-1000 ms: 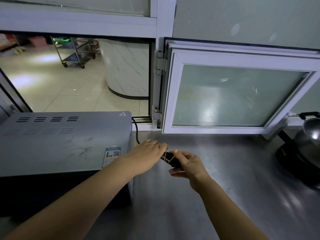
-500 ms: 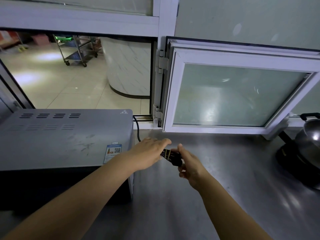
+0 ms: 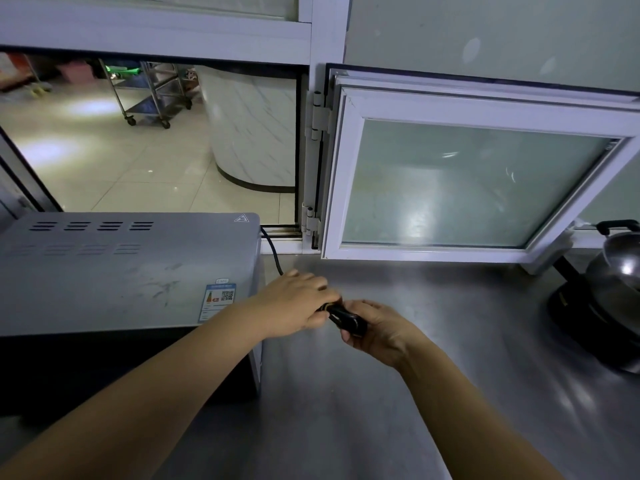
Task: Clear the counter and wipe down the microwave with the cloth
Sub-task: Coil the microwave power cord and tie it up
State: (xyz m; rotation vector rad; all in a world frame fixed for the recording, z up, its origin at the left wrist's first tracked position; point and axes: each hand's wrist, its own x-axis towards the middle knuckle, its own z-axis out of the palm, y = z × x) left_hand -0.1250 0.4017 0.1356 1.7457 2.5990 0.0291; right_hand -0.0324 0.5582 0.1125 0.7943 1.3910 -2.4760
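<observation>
Both hands (image 3: 294, 303) gripping black plug (image 3: 346, 317) (cord trailing), beside microwave (image 3: 121, 271)

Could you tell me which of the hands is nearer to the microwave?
Left. The left hand is just off the right edge of the microwave; the right hand is farther right, over the counter.

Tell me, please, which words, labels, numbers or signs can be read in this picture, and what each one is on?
Nothing can be quoted as text.
Microwave, top rear corner: triangular warning symbol, a pictogram without letters.
Microwave, front right of top: sticker with a QR code and a coloured graphic; its print is too small to read.
Black object held by both hands: yellow bands, no lettering legible.
</observation>
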